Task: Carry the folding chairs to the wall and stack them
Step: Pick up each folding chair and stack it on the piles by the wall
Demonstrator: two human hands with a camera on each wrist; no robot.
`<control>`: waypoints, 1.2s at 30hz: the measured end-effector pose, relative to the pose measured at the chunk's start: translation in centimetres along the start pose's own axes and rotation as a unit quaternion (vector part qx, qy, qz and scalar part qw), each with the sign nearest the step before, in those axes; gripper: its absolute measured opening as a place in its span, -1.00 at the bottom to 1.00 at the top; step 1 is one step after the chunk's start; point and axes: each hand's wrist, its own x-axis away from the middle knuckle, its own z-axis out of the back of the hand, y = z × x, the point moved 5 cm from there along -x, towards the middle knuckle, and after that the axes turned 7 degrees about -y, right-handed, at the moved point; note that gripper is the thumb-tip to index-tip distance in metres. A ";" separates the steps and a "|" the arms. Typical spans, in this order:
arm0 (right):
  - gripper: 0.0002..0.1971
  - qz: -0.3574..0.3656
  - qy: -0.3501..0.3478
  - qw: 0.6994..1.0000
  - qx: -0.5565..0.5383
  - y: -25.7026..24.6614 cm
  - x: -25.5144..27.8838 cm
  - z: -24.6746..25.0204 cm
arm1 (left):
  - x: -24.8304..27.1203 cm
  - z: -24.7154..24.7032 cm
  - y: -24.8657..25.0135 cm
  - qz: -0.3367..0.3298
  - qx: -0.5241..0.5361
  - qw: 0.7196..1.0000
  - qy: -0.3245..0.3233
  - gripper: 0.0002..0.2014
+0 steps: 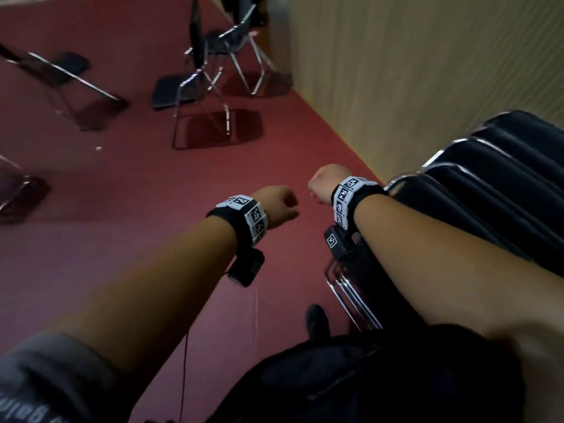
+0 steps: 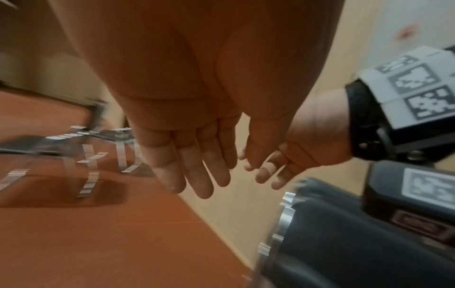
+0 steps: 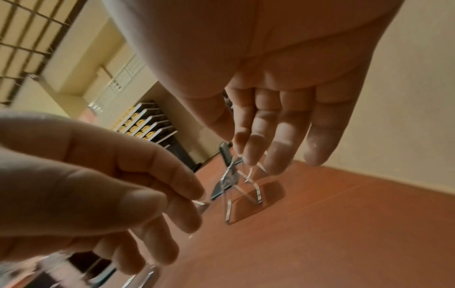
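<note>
Nearest the person, at the right of the head view, a stack of folded chairs [image 1: 488,190] is leaning against the cream wall [image 1: 412,71], black padded seats and backs lying one on another, chrome tube frames showing between them and down at the floor.

Both arms are reaching forward over the red carpet [image 1: 122,270]. The left hand [image 1: 279,206] is hanging with relaxed, nearly straight fingers, holding nothing and touching nothing. The right hand [image 1: 323,183] is also empty, its fingers loosely extended, just beside the stack but apart from it.

Farther off, an unfolded chair [image 1: 195,87] is standing on the carpet, black seat on a chrome frame, with a second chair [image 1: 238,41] behind it near the wall. Another chair [image 1: 61,71] is sitting well to the left, possibly tipped or part folded; blur is making that hard to judge.

The head view is showing only the backs of the hands; the left wrist view is showing the left hand's fingers [image 2: 197,165] spread and bare, and the right wrist view is showing the right hand's fingers [image 3: 283,136] likewise. That view alone is also taking in a dark rack [image 3: 152,128] with yellow items at the far end of the room.
</note>
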 end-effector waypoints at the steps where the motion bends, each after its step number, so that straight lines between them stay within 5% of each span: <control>1: -0.68 0.012 -0.016 1.000 -0.006 -1.4 -1.9 -0.4 | -0.9 1.1 -1.5 0.020 0.003 1.000 0.001 -0.64; 11: -0.73 0.120 -0.150 0.981 -0.022 -18.4 -15.7 -2.4 | -5.0 11.9 -15.0 0.163 0.089 0.979 0.079 -0.65; 20: -0.73 0.203 -0.217 0.952 0.076 -37.8 -24.5 -12.5 | -4.6 16.5 -34.5 0.266 0.216 0.931 0.125 -0.72; 27: -0.71 0.221 -0.208 0.932 0.197 -51.6 -32.6 -16.3 | -9.2 24.3 -48.6 0.274 0.243 0.921 0.134 -0.78; 36: -0.70 0.195 -0.193 0.951 0.141 -60.5 -47.3 -12.6 | -21.1 36.4 -57.4 0.237 0.221 0.938 0.120 -0.77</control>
